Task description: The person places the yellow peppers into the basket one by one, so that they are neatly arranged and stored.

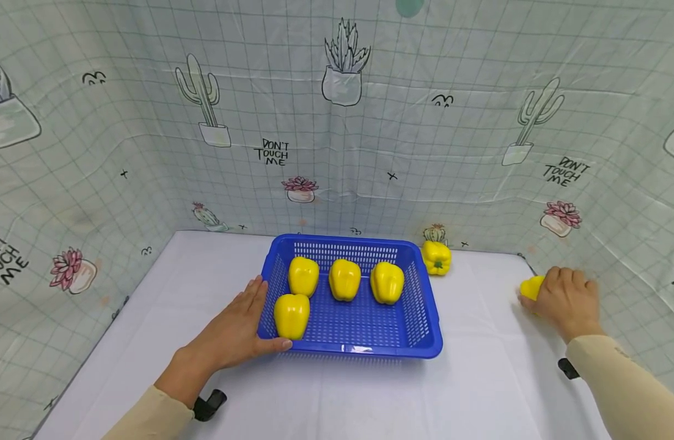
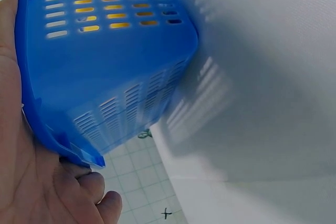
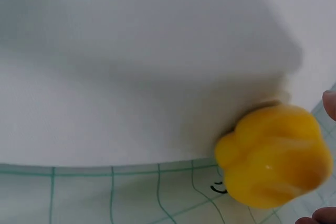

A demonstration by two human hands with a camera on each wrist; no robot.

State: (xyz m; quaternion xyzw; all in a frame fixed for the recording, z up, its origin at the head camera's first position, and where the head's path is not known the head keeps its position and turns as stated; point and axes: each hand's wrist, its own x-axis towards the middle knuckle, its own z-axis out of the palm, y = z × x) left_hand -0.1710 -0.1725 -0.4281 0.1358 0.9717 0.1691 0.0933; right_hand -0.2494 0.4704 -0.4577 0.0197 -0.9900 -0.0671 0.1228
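Note:
My left hand rests at the near left corner of a blue plastic basket, fingers along its left rim and thumb along the front rim. In the left wrist view the palm lies against the basket's rim. Several yellow bell peppers sit inside the basket, mostly toward its left and back. Far to the right, my right hand reaches over another yellow bell pepper, partly hidden by the hand in the head view. The right wrist view shows fingertips on either side of this pepper, with gaps between.
One more yellow bell pepper lies against the basket's back right corner, stem end toward me. A white cloth covers the table. Patterned fabric with cactus drawings stands behind it and along both sides, close to my right hand.

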